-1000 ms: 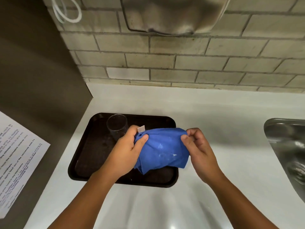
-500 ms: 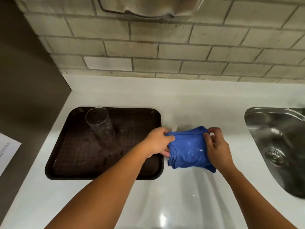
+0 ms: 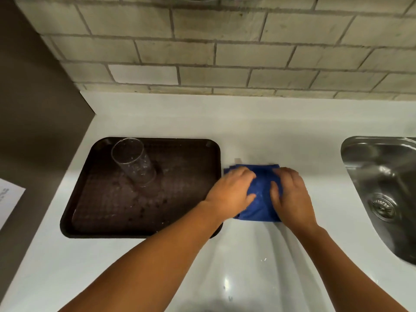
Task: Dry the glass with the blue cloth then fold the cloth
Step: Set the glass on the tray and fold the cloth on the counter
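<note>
- Head view: the blue cloth lies folded on the white desk, just to the right of the dark brown tray and well to the left of the steel sink.
- The left hand lies flat on the left part of the cloth, palm down, fingers spread and extended toward the far edge; it grips nothing and only presses on the fabric.
- The right hand lies flat on the right part of the cloth in the same manner, palm down and fingers loose, with the thumb pointing inward across the blue fabric.
- A strip of cloth shows between the two hands, and its far edge and near edge stick out beyond them; a small pale tag peeks out at the far edge.
- The glass stands on the far left part of the tray, well apart from both hands and from the cloth; nothing touches it.
- Small droplets or specks dot the tray surface around the glass.
- A sheet of printed paper shows at the left edge, against the dark side panel.
- A tiled wall rises behind the desk.
</note>
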The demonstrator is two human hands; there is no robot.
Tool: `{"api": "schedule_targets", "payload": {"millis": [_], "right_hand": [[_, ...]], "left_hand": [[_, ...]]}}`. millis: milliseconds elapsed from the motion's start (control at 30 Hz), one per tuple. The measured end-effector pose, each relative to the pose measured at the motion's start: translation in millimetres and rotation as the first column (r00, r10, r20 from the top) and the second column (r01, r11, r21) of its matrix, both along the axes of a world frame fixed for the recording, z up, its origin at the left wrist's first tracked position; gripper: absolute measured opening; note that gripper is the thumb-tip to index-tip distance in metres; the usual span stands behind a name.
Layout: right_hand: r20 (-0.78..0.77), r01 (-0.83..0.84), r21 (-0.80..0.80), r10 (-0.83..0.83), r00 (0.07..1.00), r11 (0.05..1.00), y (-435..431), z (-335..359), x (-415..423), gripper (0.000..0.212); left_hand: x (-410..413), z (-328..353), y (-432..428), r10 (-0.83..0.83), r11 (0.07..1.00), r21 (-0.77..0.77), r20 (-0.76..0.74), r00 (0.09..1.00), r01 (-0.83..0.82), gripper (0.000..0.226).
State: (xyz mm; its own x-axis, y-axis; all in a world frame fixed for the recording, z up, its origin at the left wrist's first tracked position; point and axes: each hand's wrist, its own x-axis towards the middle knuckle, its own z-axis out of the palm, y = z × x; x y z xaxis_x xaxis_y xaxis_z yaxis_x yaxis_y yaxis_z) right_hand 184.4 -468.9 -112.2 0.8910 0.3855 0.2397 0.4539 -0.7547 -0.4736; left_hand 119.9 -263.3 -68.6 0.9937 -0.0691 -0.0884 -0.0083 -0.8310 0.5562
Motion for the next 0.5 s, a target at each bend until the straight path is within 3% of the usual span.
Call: {"api": "schedule_targets", "payload": {"millis": [100, 167, 233, 333, 500], "right_hand": [[-0.062, -0.220, -0.171, 0.213, 0.975, 0.960, 1.1, -5.8, -5.5, 0.041], [-0.204, -0.272, -0.282, 0.219, 0.954, 0.920, 2.3, -9.9, -7.6, 0.059], [-0.270, -0.269, -0.336, 0.181, 0.946, 0.903, 0.3, -16.8, -8.1, 0.074], [-0.229, -0.268, -0.369, 0.193, 0.954, 0.890, -3.3, -24.2, -9.8, 0.083], [-0.268, -0.256, -0.355, 0.164, 0.949, 0.899, -2.7, -24.0, -6.6, 0.079]], "left_hand": [[-4.2, -13.4, -14.3, -0.139, 0.981, 0.107, -0.181, 0.974, 0.160, 0.096], [-5.9, -21.8, -18.2, -0.160, 0.952, 0.212, -0.266, 0.951, 0.219, 0.115], [-6.4, -26.3, -18.3, -0.164, 0.928, 0.275, -0.301, 0.939, 0.250, 0.120], [-7.5, -29.7, -15.6, -0.158, 0.920, 0.304, -0.289, 0.944, 0.247, 0.122], [-11.3, -26.9, -8.7, -0.168, 0.961, 0.174, -0.241, 0.956, 0.213, 0.113]]}}
